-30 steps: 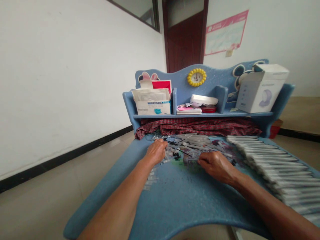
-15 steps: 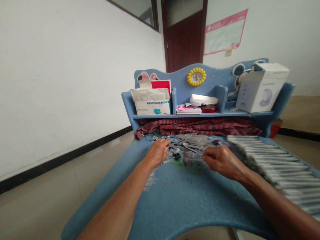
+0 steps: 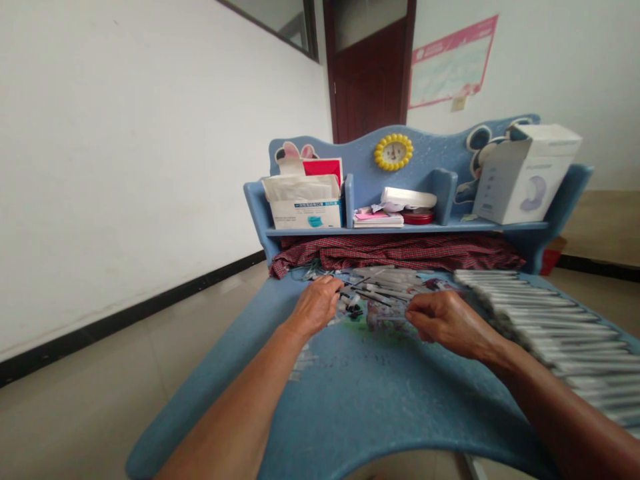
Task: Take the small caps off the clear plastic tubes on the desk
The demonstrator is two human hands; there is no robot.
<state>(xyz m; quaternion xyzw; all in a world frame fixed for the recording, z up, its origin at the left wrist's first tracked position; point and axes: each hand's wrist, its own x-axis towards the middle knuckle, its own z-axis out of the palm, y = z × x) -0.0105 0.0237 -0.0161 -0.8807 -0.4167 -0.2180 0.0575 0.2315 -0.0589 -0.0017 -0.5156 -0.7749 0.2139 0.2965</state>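
My left hand (image 3: 317,305) is at the left edge of a loose pile of pen parts, its fingers curled down and closed; what is between the fingertips is hidden. My right hand (image 3: 443,320) is closed in a pinch at the pile's right side. A thin pale rod, like a pen tube (image 3: 391,318), reaches leftward from its fingertips. Between the hands lie grey and clear pen barrels (image 3: 395,277), dark thin sticks and a cluster of small black and white caps (image 3: 354,308). Several clear slim pieces (image 3: 303,363) rest beside my left forearm.
A long row of pale pen-like sticks (image 3: 555,327) covers the right side of the blue table (image 3: 350,407). Behind the pile, a red checked cloth (image 3: 400,253) lies under a shelf holding a mask box (image 3: 305,213) and a white carton (image 3: 525,177).
My left hand has shifted slightly to the right and up. My right hand stays in nearly the same place, still pinched.
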